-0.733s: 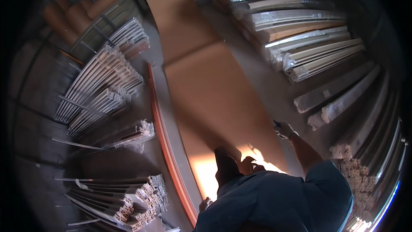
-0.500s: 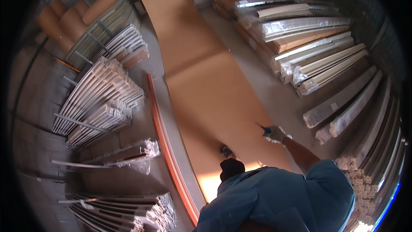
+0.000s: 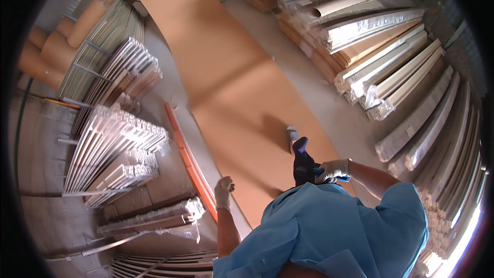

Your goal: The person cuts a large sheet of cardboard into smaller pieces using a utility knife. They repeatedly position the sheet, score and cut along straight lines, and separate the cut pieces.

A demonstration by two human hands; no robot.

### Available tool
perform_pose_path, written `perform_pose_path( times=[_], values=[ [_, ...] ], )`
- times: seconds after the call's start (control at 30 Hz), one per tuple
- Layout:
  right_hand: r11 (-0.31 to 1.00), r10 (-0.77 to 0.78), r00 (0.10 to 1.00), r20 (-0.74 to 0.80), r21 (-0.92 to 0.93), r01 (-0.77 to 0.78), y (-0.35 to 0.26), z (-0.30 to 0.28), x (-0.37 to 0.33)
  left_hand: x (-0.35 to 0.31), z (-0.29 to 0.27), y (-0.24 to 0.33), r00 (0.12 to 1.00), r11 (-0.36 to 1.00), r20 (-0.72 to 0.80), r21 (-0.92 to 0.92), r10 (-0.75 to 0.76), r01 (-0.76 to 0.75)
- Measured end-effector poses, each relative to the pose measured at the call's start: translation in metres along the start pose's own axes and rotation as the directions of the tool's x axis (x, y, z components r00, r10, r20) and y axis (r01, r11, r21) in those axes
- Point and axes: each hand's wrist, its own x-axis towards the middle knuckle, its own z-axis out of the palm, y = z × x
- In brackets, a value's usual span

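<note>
My left hand [image 3: 224,191], in a pale work glove, hangs over the left edge of a long brown cardboard sheet [image 3: 242,98] with its fingers loosely curled. I see nothing in it. My right hand [image 3: 333,169], also gloved, is closed around a blue-handled tool [image 3: 343,178] at my right thigh. The tool's far end is hidden against my dark trouser leg [image 3: 303,167]. One foot in a grey shoe [image 3: 292,134] is stepping on the sheet. An orange-red long profile [image 3: 188,159] lies along the floor left of the sheet, near my left hand.
Racks of bundled light profiles [image 3: 116,141] line the left, with brown cardboard rolls [image 3: 59,46] behind them. To the right lie stacked flat cardboard [image 3: 303,41] and plastic-wrapped long profiles [image 3: 375,25]. Grey floor [image 3: 329,118] runs between the sheet and the right-hand stacks.
My right hand has moved inward to my thigh with the blue-handled tool. My left hand has come into view. A foot has stepped forward, and the view has shifted.
</note>
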Motion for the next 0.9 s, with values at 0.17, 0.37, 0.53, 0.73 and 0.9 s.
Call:
perform_pose_path(
  times=[0.17, 0.37, 0.53, 0.73, 0.9],
  values=[
    [0.975, 0.026, 0.999, -0.043, 0.222, -0.016, -0.052, -0.127, 0.04, 0.041, 0.096, 0.045, 0.865, 0.883, 0.417, 0.466, -0.278, 0.058],
    [0.958, 0.094, 0.99, 0.109, 0.26, -0.12, -0.141, -0.227, 0.078, 0.104, 0.147, 0.129, 0.958, 0.695, 0.28, 0.7, -0.059, -0.162],
    [0.95, 0.199, 0.975, 0.103, 0.225, -0.217, -0.232, -0.279, 0.135, 0.192, 0.107, 0.203, 0.709, 0.878, 0.541, 0.412, -0.452, 0.245],
    [0.839, 0.238, 0.968, 0.083, 0.484, -0.248, -0.321, -0.31, 0.23, 0.368, 0.026, 0.179, 0.625, 0.81, 0.58, 0.106, -0.522, 0.577],
    [0.786, 0.551, 0.815, -0.18, 0.441, -0.434, -0.34, -0.389, 0.348, 0.536, -0.089, 0.05, 0.813, 0.81, 0.065, -0.068, -0.578, 0.582]
  ],
)
